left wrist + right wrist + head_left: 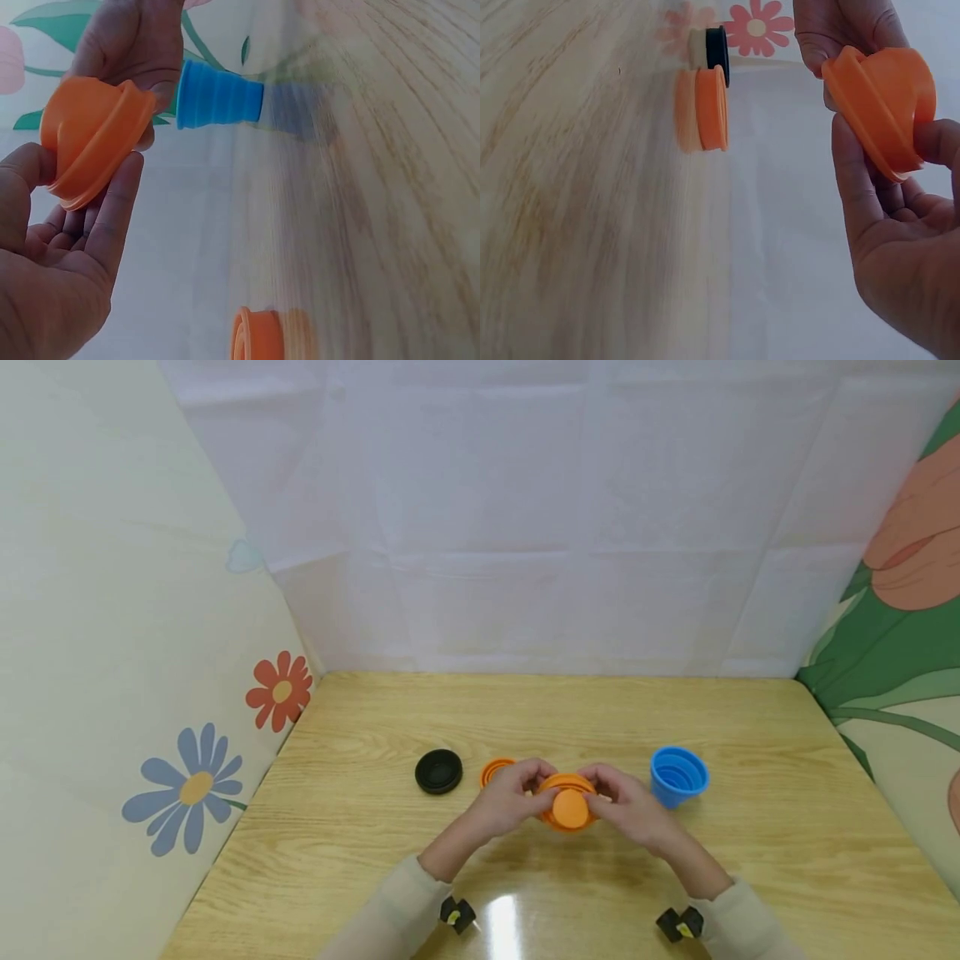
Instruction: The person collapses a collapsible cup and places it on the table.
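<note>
Between both hands, above the table, is an orange collapsible cup, partly folded, its round base turned toward the head camera. My left hand grips its left side, thumb on the inner folds and fingers under the rim. On the opposite side my right hand pinches it the same way. In the left wrist view the orange cup looks tilted, its wall bent unevenly. The right wrist view shows the cup in the fingers of both hands, clear of the tabletop.
A blue collapsible cup stands expanded just right of my right hand. Another orange collapsible cup, flattened, lies behind my left hand, partly hidden by it. Farther left is a flattened black cup. A white cloth hangs behind the wooden table.
</note>
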Tool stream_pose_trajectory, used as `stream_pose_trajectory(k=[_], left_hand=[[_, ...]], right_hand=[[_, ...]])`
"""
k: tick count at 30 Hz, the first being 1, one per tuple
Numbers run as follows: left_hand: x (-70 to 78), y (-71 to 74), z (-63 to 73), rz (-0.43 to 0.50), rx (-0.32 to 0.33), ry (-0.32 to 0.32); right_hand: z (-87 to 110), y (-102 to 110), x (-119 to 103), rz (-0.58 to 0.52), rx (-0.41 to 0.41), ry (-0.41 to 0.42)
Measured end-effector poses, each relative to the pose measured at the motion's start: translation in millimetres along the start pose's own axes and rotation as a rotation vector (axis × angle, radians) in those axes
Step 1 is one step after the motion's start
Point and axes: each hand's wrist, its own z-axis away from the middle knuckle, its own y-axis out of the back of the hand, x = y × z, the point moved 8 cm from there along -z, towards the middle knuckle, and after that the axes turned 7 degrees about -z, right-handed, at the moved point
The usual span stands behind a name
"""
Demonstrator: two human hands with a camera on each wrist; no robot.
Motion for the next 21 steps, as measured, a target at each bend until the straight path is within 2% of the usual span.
stream_pose_trajectory(k=[4, 11, 13, 17, 21], left_hand=[[-0.6, -0.7, 0.0, 0.037, 0.005, -0.005], [0.4, -0.9, 1.7, 0.11, -0.025, -0.004], [1.4, -0.5, 2.4, 0.155, -0.033, 0.001], [4.8, -0.4, 3.5, 0.228, -0.049, 0.004], [7.8, -0.1, 3.4, 0.237, -0.057, -0.003]], right_hand=[[-0.2, 4.9, -5.6, 0.065, 0.074, 0.057], [1.2, 7.1, -17.8, 0.132, 0.198, 0.161], [1.3, 7.8, -19.0, 0.137, 0.231, 0.154], [0.7, 11.1, -17.0, 0.115, 0.297, 0.082], [0.5, 13.9, -13.8, 0.086, 0.326, 0.013]])
